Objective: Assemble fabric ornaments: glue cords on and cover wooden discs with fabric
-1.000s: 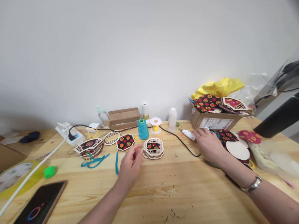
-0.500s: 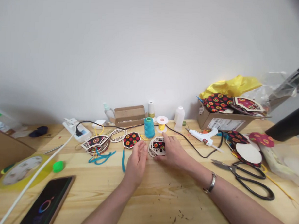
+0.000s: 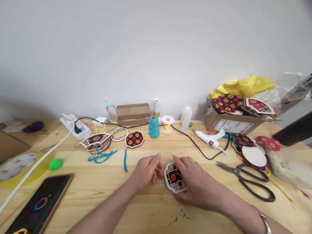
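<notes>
My right hand [image 3: 198, 183] grips the right side of a scalloped wooden lattice ornament [image 3: 174, 178] backed with dark flowered fabric; more layers show at its edge, so it may be a stack. It rests low over the table. A thin yellow cord [image 3: 170, 143] runs from a white spool [image 3: 167, 124] down toward it. Just left of the ornament, my left hand [image 3: 147, 169] has its fingers loosely curled and apart, with nothing visible in them. A similar flowered ornament [image 3: 134, 139] with a teal tassel lies farther back on the left, near a teal thread cone [image 3: 154, 127].
Black-handled scissors [image 3: 246, 178] and a white glue gun [image 3: 210, 138] lie on the right. Behind them stands a full cardboard box [image 3: 234, 125]. On the left are a phone [image 3: 40, 203], a green cap [image 3: 55, 164], a tape roll [image 3: 18, 166], a power strip [image 3: 76, 126] and fan-shaped ornaments [image 3: 96, 141].
My right hand has pulled the lattice ornament nearer to me, drawing the yellow cord out behind it. My left hand has moved away from the tasselled ornament, toward me. The view has shifted slightly.
</notes>
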{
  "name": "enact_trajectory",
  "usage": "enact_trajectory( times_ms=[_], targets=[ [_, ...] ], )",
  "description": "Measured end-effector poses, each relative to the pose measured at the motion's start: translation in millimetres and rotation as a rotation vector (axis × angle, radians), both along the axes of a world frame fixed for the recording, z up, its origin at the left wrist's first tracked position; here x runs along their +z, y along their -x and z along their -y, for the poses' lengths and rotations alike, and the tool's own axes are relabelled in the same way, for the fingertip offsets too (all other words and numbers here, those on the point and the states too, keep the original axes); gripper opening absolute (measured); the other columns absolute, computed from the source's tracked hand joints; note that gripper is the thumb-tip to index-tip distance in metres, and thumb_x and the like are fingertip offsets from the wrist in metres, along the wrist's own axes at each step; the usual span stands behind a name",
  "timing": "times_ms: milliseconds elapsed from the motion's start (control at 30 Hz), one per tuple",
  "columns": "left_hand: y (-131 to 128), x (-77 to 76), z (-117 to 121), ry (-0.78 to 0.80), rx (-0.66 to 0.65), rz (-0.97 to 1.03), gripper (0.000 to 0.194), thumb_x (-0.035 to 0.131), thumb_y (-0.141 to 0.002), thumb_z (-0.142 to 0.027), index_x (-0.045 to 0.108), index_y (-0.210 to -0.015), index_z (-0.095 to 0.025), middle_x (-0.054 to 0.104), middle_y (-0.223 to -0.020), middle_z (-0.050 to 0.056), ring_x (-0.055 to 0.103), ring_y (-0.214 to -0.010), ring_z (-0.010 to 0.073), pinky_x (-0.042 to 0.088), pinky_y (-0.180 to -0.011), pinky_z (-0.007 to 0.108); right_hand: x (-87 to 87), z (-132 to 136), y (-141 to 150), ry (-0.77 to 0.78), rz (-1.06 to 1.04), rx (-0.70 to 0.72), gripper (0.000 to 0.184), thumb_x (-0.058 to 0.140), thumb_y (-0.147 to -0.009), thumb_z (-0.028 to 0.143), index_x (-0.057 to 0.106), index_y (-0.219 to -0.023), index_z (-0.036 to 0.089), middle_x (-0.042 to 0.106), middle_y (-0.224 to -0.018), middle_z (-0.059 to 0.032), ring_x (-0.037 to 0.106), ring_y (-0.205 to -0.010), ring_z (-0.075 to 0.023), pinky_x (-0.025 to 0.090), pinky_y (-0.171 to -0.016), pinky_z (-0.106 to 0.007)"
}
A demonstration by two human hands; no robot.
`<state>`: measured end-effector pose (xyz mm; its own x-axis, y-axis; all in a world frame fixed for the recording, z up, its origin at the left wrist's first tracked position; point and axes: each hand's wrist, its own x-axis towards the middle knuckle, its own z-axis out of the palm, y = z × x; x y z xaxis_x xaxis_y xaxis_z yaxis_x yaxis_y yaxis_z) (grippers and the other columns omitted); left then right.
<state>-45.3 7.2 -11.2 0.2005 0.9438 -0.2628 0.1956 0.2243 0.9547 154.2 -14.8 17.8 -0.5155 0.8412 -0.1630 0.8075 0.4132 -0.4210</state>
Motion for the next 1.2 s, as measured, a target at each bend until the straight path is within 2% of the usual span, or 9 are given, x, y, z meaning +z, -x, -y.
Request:
enact_trajectory(
  times_ms=[100,233,333,400,467,567,800,1000,1200],
  targets=[
    [-1.2,2.6,-0.6,-0.023,0.047,-0.019,0.047,0.046,-0.078,-0.063,0.053,-0.070,-0.018,0.060,-0.054,0.000,0.042,-0.035,0.0082,0.030,-0.039,0.021,5.0,-0.6,-3.1,-0.042,-0.029,0.028,0.094,0.074,-0.063,0.047,0.038,-0.141,0.009,0.052,-0.130,-0.0182,0.043,-0.120,-0.0340,0.036,-0.102,-0.050],
    [-7.7,19.0,6.2,-0.116,0.060,-0.122,0.031,0.052,-0.080,-0.048,0.057,-0.072,-0.018,0.062,-0.066,0.000,0.046,-0.046,0.0099,0.035,-0.048,0.023,11.5,-25.1,-3.4,-0.181,-0.111,0.050,0.040,0.044,-0.087,0.014,0.056,-0.125,0.014,0.061,-0.123,-0.0116,0.050,-0.114,-0.0222,0.040,-0.099,-0.037],
    [-16.8,30.1,14.0,-0.308,-0.096,-0.396,0.033,0.050,-0.084,-0.040,0.057,-0.059,-0.020,0.058,-0.058,0.000,0.050,-0.056,0.0145,0.034,-0.054,0.026,13.0,-46.6,-4.7,-0.243,-0.031,0.206,0.047,0.043,-0.079,0.000,0.062,-0.115,0.022,0.066,-0.112,-0.0034,0.052,-0.108,-0.0166,0.041,-0.092,-0.028],
    [-21.5,31.2,15.1,-0.381,-0.146,-0.483,0.032,0.051,-0.084,-0.039,0.060,-0.058,-0.021,0.059,-0.058,0.000,0.051,-0.058,0.0162,0.034,-0.057,0.027,12.9,-57.8,-8.7,-0.286,0.115,0.164,0.040,0.048,-0.075,0.000,0.067,-0.102,0.023,0.068,-0.100,-0.0043,0.054,-0.101,-0.0194,0.042,-0.085,-0.030],
    [-23.0,27.4,11.0,-0.398,-0.117,-0.478,0.027,0.054,-0.082,-0.037,0.064,-0.061,-0.022,0.063,-0.061,0.001,0.053,-0.060,0.0171,0.035,-0.058,0.027,12.9,-65.3,-14.9,-0.352,0.217,0.002,0.032,0.046,-0.076,0.000,0.067,-0.095,0.016,0.067,-0.097,-0.0126,0.053,-0.098,-0.0259,0.040,-0.082,-0.037],
    [-19.3,16.1,-0.4,-0.400,-0.048,-0.437,0.025,0.051,-0.083,-0.035,0.066,-0.068,-0.022,0.066,-0.067,0.002,0.056,-0.064,0.0181,0.037,-0.061,0.027,12.8,-67.8,-22.4,-0.438,0.233,-0.178,0.039,0.037,-0.081,0.000,0.062,-0.109,0.008,0.062,-0.111,-0.0211,0.049,-0.104,-0.0313,0.038,-0.084,-0.043],
    [-6.3,-5.6,-6.2,-0.363,0.006,-0.293,0.031,0.043,-0.090,-0.041,0.064,-0.087,-0.019,0.061,-0.064,-0.001,0.051,-0.053,0.0135,0.038,-0.054,0.024,4.7,-46.5,-17.1,-0.210,-0.240,0.015,0.025,0.047,-0.093,0.025,0.065,-0.105,0.015,0.067,-0.100,-0.0092,0.058,-0.095,-0.0193,0.045,-0.086,-0.033],
    [-6.1,1.3,-0.6,-0.381,-0.018,-0.277,0.031,0.044,-0.090,-0.041,0.060,-0.075,-0.020,0.058,-0.062,-0.002,0.049,-0.054,0.0118,0.039,-0.055,0.023,0.9,-31.8,-21.4,-0.012,-0.191,0.290,0.091,0.078,-0.064,0.043,0.036,-0.142,0.022,0.046,-0.135,-0.0102,0.038,-0.124,-0.0271,0.035,-0.103,-0.044],
    [-8.5,0.2,1.6,-0.368,-0.010,-0.257,0.033,0.041,-0.092,-0.041,0.060,-0.077,-0.019,0.061,-0.064,-0.001,0.049,-0.050,0.0105,0.040,-0.055,0.023,-0.1,-26.6,-18.1,0.014,-0.127,0.295,0.092,0.078,-0.063,0.035,0.034,-0.143,0.024,0.048,-0.132,-0.0089,0.041,-0.120,-0.0262,0.033,-0.104,-0.043]
  ],
)
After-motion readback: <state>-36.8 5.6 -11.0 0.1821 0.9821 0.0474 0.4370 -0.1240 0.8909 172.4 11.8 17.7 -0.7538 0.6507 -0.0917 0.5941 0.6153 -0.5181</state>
